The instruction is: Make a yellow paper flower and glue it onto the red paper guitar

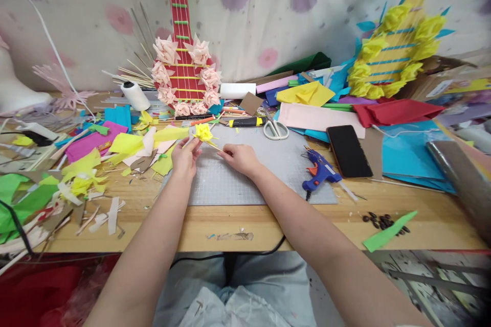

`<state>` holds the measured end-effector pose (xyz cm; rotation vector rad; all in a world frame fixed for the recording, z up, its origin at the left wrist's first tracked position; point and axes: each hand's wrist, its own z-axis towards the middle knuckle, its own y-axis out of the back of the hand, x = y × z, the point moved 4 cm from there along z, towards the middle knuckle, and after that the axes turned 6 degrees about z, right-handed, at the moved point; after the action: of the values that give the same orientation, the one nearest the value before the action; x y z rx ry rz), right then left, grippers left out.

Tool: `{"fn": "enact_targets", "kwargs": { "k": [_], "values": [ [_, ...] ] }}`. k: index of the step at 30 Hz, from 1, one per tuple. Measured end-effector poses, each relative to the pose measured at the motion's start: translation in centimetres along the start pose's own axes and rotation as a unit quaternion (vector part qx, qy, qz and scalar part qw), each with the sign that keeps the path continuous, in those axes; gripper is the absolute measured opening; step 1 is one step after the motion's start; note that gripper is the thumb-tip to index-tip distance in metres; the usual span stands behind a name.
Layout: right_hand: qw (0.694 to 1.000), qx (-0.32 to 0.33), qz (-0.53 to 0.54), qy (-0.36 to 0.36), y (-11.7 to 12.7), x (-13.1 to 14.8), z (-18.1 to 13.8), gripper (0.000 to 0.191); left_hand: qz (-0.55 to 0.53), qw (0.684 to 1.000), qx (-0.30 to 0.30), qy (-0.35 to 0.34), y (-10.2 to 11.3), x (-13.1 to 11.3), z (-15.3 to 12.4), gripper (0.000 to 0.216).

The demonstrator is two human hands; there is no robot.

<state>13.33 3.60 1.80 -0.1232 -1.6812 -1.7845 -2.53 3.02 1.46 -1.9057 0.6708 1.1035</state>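
Over the grey cutting mat (261,184), my left hand (185,157) pinches a small yellow paper flower (203,133) near its base. A thin pale stick (211,146) runs from the flower down to my right hand (241,158), whose closed fingers grip its other end. The blue glue gun (320,169) lies on its side at the mat's right edge. White-handled scissors (276,129) and a black-and-yellow utility knife (247,122) rest at the back of the mat.
Yellow, pink and green paper scraps (126,148) cover the table's left side. A red paper guitar (186,71) and a yellow one (395,51) stand behind. To the right lie a phone (349,151), blue paper (412,158), dark seed-like pieces (383,222) and a green strip (389,232).
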Motion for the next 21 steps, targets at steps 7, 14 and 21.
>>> {"fn": "enact_targets", "kwargs": {
  "k": [7,14,21],
  "values": [
    [0.997,0.034,0.06,0.021,1.6,-1.8,0.2,0.027,-0.053,0.996,-0.064,-0.038,1.6,-1.6,1.3,0.026],
    [0.955,-0.064,0.281,-0.073,0.9,-3.7,1.4,0.022,-0.025,0.999,-0.022,-0.013,0.6,-0.6,0.8,0.024],
    [0.934,-0.069,0.339,-0.091,-0.2,-2.4,1.2,0.021,0.047,0.998,0.037,0.006,-1.1,1.3,-0.5,0.03]
  ]
}}
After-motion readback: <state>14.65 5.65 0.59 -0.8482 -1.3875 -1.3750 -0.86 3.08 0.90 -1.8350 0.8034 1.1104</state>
